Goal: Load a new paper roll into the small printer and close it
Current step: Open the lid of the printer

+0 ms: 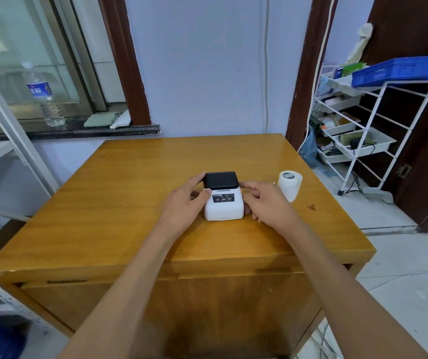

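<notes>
A small white printer (223,206) with a black lid (221,179) stands in the middle of the wooden table (119,203). The lid looks down on the body. My left hand (185,200) wraps the printer's left side, its thumb on the front top and a finger at the lid's left edge. On the opposite side, my right hand (264,200) holds the printer, with a fingertip at the orange spot by the lid's right corner. A white paper roll (289,184) stands upright on the table just right of my right hand, untouched.
A white wire rack (378,130) with trays and a blue basket (399,69) stands to the right of the table. A water bottle (44,97) and cloths sit on the window sill at the back left. A metal shelf frame (8,130) stands at the left.
</notes>
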Demonstrator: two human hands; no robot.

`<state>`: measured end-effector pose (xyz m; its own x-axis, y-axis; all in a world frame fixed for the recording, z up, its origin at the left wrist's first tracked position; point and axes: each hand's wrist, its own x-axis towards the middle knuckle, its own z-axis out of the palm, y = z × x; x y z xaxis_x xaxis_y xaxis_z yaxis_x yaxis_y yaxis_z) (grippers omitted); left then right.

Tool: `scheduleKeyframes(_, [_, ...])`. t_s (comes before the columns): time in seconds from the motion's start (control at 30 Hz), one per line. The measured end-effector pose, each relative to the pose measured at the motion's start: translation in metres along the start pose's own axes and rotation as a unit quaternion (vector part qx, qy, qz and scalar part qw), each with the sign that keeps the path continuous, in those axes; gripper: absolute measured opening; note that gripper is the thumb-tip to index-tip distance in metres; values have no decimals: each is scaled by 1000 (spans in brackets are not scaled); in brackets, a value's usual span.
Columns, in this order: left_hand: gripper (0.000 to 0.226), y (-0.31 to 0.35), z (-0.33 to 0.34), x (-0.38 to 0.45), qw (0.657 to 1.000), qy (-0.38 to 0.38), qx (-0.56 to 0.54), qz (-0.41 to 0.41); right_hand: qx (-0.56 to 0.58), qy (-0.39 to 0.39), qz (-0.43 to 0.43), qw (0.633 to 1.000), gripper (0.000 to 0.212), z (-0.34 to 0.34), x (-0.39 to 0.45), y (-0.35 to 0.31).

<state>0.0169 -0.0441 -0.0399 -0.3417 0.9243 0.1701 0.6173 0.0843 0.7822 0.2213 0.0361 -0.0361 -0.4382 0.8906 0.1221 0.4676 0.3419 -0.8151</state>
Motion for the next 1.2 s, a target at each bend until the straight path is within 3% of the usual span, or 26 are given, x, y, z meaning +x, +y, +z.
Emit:
scheduleKeyframes(0.13, [54,-1,0,-1,1000,2,-13,0,77,5,17,997,33,-1,-2,0])
scheduleKeyframes(0.5, [53,2,-3,-3,999,1,-46,12,61,27,5,998,34,-2,-5,-1])
scheduleKeyframes(0.57, [57,3,-3,-3,998,2,-63,7,32,38,30,998,47,-1,-2,-6])
scheduleKeyframes(0.63, [62,2,-5,-3,997,1,-83,0,11,38,82,996,74,1,4,-17])
scheduleKeyframes(0.77, [60,3,-6,-4,995,0,-103,0,4,-14,205,979,106,-5,21,-39])
scheduleKeyframes(1.03, [37,5,-6,-8,993,-7,-118,13,-8,-106,290,951,108,-13,43,-45])
scheduleKeyframes(1.2, [30,5,-7,-9,992,-10,-122,27,16,-106,293,950,109,-14,47,-37])
